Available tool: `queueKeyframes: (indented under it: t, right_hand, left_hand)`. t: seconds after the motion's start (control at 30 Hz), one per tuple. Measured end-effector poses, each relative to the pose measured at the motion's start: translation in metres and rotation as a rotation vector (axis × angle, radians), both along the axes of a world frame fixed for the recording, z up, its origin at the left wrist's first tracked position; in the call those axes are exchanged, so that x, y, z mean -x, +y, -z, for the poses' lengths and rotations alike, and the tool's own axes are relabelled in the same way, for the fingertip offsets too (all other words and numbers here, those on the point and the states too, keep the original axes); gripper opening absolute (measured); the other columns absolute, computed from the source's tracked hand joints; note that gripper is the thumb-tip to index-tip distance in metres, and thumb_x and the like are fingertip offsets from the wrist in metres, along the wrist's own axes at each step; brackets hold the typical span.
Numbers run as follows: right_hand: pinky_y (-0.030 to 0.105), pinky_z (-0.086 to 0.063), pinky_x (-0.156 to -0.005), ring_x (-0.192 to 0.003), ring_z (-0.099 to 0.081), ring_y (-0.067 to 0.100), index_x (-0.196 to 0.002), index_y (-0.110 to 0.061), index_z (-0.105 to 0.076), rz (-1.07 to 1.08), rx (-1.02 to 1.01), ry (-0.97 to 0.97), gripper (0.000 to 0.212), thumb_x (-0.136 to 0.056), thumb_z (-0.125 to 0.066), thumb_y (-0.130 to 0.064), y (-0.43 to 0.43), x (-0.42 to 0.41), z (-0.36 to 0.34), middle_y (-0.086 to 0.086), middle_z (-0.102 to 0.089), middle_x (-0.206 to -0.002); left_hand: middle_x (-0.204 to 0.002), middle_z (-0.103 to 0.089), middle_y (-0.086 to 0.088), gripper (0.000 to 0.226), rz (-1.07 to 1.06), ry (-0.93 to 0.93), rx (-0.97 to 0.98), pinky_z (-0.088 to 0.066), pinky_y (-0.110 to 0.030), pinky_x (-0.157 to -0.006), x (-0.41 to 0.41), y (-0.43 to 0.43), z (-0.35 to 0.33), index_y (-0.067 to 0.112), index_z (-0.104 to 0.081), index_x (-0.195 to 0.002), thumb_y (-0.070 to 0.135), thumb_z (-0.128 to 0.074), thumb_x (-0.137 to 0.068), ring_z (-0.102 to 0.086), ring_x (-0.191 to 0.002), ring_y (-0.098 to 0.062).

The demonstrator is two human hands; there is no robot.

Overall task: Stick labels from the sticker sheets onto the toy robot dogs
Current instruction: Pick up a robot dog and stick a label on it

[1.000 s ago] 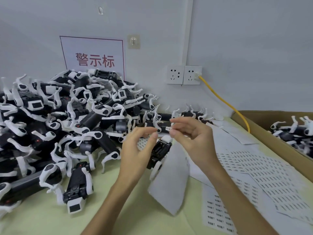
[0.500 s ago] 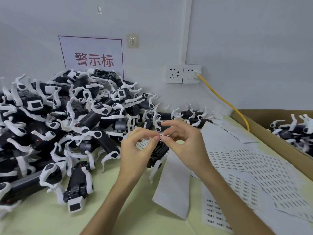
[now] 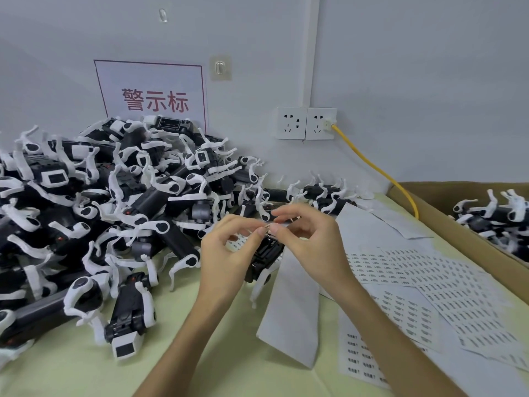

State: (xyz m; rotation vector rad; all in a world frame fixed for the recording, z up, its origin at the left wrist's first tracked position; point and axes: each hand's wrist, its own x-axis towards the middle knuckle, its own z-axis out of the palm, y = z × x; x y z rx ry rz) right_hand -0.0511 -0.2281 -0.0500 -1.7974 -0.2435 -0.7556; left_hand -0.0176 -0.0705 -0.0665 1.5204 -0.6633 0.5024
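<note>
Pale green tabletop (image 3: pixel 229 368) runs up to a grey-white wall, and above it both hands meet at one small label (image 3: pixel 267 226). The left hand (image 3: pixel 229 253) and the right hand (image 3: pixel 310 242) each have thumb and forefinger closed narrowly on it, tip against tip, so the label sits right in the pinch, raised off the table. Directly under the pinch, between the two palms, is one toy robot dog (image 3: pixel 264 257), black-bodied with white legs. Whether it stands on the table or is propped by a hand cannot be told. One blank strip of backing paper (image 3: pixel 292 313) hangs down from under the right hand; how it is held is hidden.

To the right of the grip lie overlapping sticker sheets (image 3: pixel 446 285), at least four, printed with rows of small dark labels. Further right stands one open cardboard box (image 3: pixel 472 247) holding more toy dogs (image 3: pixel 498 216), too tangled to count. To the left of the grip a large pile of dogs (image 3: pixel 120 202) covers the table up to the wall, far too many to count. Beyond the grip, on the wall, are two sockets (image 3: pixel 320 123), one yellow cable (image 3: pixel 375 167) plugged into the right-hand one, and one red-lettered sign (image 3: pixel 151 90) behind the pile.
</note>
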Motion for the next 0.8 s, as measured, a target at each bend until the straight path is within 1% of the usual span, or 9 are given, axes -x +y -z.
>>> queueKeyframes:
  t: [0.1,0.27,0.33,0.37,0.43,0.5,0.57,0.63,0.8]
  right_hand:
    - [0.033,-0.059,-0.073,-0.075,-0.072,0.016,-0.09,-0.024,-0.076,-0.031,0.011,0.0,0.011,-0.088,-0.077,-0.012,0.001,-0.001,0.001,-0.01,-0.074,-0.087]
    - [0.039,-0.06,-0.07,-0.069,-0.069,0.017,-0.095,-0.026,-0.075,-0.067,-0.053,0.046,0.011,-0.085,-0.079,-0.022,0.001,-0.001,0.001,-0.006,-0.075,-0.089]
    - [0.036,-0.06,-0.068,-0.073,-0.071,0.017,-0.09,-0.027,-0.077,-0.114,-0.103,0.068,0.01,-0.086,-0.078,-0.018,0.003,-0.001,0.001,-0.005,-0.076,-0.089]
    - [0.031,-0.059,-0.067,-0.074,-0.071,0.016,-0.087,-0.027,-0.078,-0.142,-0.151,0.083,0.011,-0.086,-0.078,-0.017,0.005,-0.001,0.001,-0.005,-0.076,-0.089]
    - [0.024,-0.056,-0.068,-0.072,-0.069,0.013,-0.083,-0.027,-0.079,-0.176,-0.275,0.131,0.006,-0.083,-0.078,-0.021,0.008,-0.001,0.001,-0.002,-0.074,-0.089]
    - [0.024,-0.055,-0.071,-0.071,-0.067,0.016,-0.085,-0.025,-0.08,-0.206,-0.388,0.173,0.005,-0.08,-0.077,-0.025,0.011,0.0,0.002,0.004,-0.073,-0.09]
    - [0.024,-0.054,-0.07,-0.069,-0.065,0.016,-0.085,-0.023,-0.08,-0.245,-0.49,0.2,0.005,-0.084,-0.078,-0.019,0.011,0.001,0.003,0.007,-0.072,-0.088]
    - [0.022,-0.053,-0.069,-0.068,-0.063,0.015,-0.086,-0.02,-0.08,-0.277,-0.558,0.213,0.011,-0.09,-0.074,-0.012,0.011,0.001,0.003,0.006,-0.07,-0.083]
    - [0.02,-0.052,-0.067,-0.069,-0.062,0.014,-0.094,-0.011,-0.075,-0.296,-0.607,0.247,0.005,-0.091,-0.072,-0.013,0.01,0.001,0.001,0.003,-0.071,-0.08]
  left_hand:
    - [-0.086,-0.073,0.01,0.02,-0.001,-0.01,-0.009,-0.043,-0.014,-0.078,-0.001,0.0,0.001,0.036,-0.079,-0.088,0.017,-0.075,-0.089,-0.066,-0.087,-0.013]
    - [-0.084,-0.072,0.008,0.016,0.057,0.087,0.07,-0.047,-0.023,-0.076,-0.003,0.002,0.001,0.038,-0.081,-0.088,0.023,-0.075,-0.088,-0.063,-0.079,-0.008]
    - [-0.089,-0.075,0.004,0.018,0.104,0.133,0.104,-0.05,-0.023,-0.078,-0.003,0.003,0.0,0.04,-0.082,-0.089,0.024,-0.073,-0.088,-0.067,-0.085,-0.008]
    - [-0.094,-0.076,0.002,0.019,0.133,0.155,0.112,-0.051,-0.023,-0.08,-0.002,0.003,-0.001,0.039,-0.083,-0.091,0.023,-0.073,-0.088,-0.069,-0.09,-0.01]
    - [-0.101,-0.077,0.001,0.021,0.181,0.178,0.103,-0.052,-0.029,-0.084,0.0,0.003,-0.001,0.037,-0.083,-0.096,0.022,-0.071,-0.089,-0.07,-0.098,-0.014]
    - [-0.103,-0.077,0.003,0.023,0.183,0.166,0.067,-0.051,-0.035,-0.087,0.001,0.001,-0.002,0.035,-0.083,-0.102,0.02,-0.07,-0.089,-0.07,-0.1,-0.015]
    - [-0.102,-0.077,0.007,0.024,0.176,0.147,0.047,-0.051,-0.027,-0.086,0.002,0.0,-0.002,0.029,-0.083,-0.107,0.013,-0.072,-0.092,-0.069,-0.098,-0.011]
    - [-0.1,-0.075,0.009,0.027,0.161,0.129,0.02,-0.048,-0.018,-0.086,0.002,-0.001,-0.002,0.025,-0.081,-0.109,0.004,-0.071,-0.095,-0.068,-0.095,-0.007]
    - [-0.103,-0.076,0.003,0.027,0.132,0.095,-0.022,-0.047,-0.018,-0.091,0.003,-0.001,-0.001,0.019,-0.08,-0.113,0.002,-0.069,-0.095,-0.067,-0.097,-0.009]
